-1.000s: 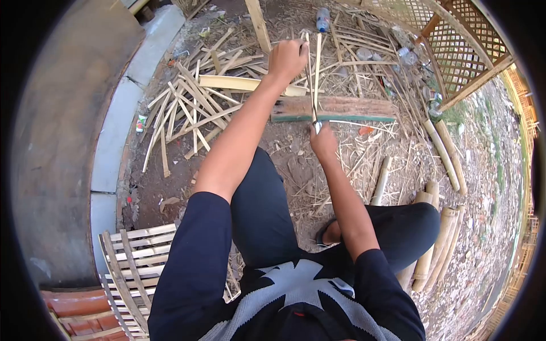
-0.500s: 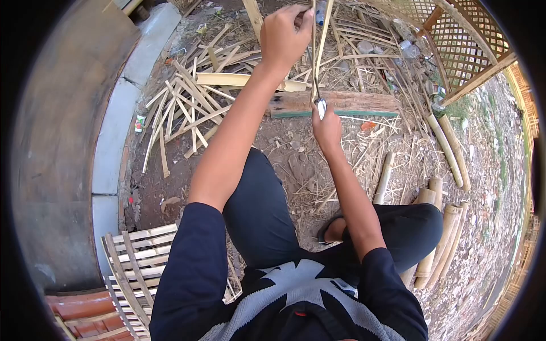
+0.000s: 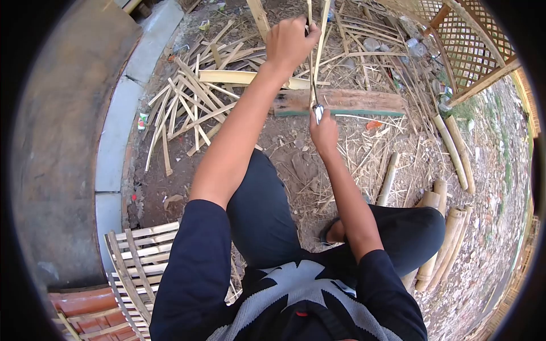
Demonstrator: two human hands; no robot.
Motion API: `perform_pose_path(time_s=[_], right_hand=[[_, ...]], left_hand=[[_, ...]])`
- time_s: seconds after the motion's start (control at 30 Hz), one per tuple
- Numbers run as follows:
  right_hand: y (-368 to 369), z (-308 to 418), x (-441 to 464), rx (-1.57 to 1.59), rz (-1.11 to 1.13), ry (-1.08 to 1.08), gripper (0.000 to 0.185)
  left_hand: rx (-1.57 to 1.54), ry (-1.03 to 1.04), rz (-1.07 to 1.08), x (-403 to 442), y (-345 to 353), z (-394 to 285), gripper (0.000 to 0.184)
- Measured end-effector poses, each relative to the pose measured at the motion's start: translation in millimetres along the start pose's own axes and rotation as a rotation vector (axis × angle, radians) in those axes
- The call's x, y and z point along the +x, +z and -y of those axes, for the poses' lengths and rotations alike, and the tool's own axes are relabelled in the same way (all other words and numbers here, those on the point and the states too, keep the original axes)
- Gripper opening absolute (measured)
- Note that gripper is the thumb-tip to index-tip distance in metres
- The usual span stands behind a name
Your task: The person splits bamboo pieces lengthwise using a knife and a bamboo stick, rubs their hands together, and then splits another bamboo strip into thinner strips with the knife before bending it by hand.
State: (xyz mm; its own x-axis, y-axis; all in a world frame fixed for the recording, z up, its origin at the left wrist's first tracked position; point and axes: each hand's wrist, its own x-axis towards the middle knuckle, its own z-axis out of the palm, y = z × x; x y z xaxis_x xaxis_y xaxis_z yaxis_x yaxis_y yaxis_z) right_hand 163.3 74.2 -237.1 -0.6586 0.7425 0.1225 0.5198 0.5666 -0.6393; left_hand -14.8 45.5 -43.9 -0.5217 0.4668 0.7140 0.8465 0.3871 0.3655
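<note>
My left hand (image 3: 292, 44) is stretched far forward, fingers closed around a thin bamboo strip (image 3: 309, 9) that runs up out of view. Nearer to me, my right hand (image 3: 325, 132) is wrapped around the handle of a knife (image 3: 318, 111). The knife's narrow dark blade points away from me, up against the strip. A second pale strip (image 3: 323, 40) slants close beside it, meeting the blade area. Where blade and strips touch is too fine to make out. Below lies a wooden plank (image 3: 364, 102) with a green edge.
A heap of split bamboo strips (image 3: 187, 102) lies left of the plank. Cut bamboo poles (image 3: 449, 238) rest at the right by my knee. A slatted bamboo panel (image 3: 142, 256) is at the lower left, a woven lattice (image 3: 472, 40) at the upper right.
My left hand has come slightly back towards me, its fingers curled more. My right hand stays nearly in place with the knife.
</note>
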Motion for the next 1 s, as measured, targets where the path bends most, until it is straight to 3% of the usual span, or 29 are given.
perform_pose_path(time_s=[0.07, 0.27, 0.4, 0.43, 0.53, 0.63, 0.77, 0.87, 1.0], right_hand=[[-6.0, -2.6, 8.6, 0.029, -0.03, -0.022, 0.043], [-48.8, 38.0, 20.8, 0.13, -0.138, -0.059, 0.044], [-18.3, 0.1, 8.6, 0.019, -0.053, -0.014, 0.043], [-6.8, -15.0, 5.2, -0.031, -0.016, 0.003, 0.043], [-12.9, -11.7, 3.5, -0.098, 0.065, -0.004, 0.044], [-22.2, -0.8, 17.8, -0.045, 0.038, 0.037, 0.046], [-33.6, 16.9, 27.0, 0.011, -0.058, -0.002, 0.046], [-53.3, 34.4, 31.4, 0.044, -0.115, -0.047, 0.046], [-37.6, 20.9, 27.6, -0.03, -0.029, 0.02, 0.048]], left_hand=[[-0.024, 0.011, 0.023, 0.0, -7.0, -10.2, 0.03], [-0.092, 0.109, -0.222, 22.0, -59.4, -66.9, 0.037], [0.01, -0.03, 0.03, 2.0, -35.1, -51.7, 0.033], [0.056, -0.187, 0.321, -7.1, -10.1, -33.1, 0.038], [-0.01, -0.248, 0.428, -23.2, 4.0, -15.1, 0.043], [0.043, -0.204, 0.295, -15.6, 0.1, -18.6, 0.042], [-0.157, -0.129, 0.092, -7.5, -28.5, -31.8, 0.055], [-0.304, -0.157, -0.082, 3.9, -59.2, -53.4, 0.043], [-0.368, -0.186, -0.066, 6.8, -62.9, -39.0, 0.048]])
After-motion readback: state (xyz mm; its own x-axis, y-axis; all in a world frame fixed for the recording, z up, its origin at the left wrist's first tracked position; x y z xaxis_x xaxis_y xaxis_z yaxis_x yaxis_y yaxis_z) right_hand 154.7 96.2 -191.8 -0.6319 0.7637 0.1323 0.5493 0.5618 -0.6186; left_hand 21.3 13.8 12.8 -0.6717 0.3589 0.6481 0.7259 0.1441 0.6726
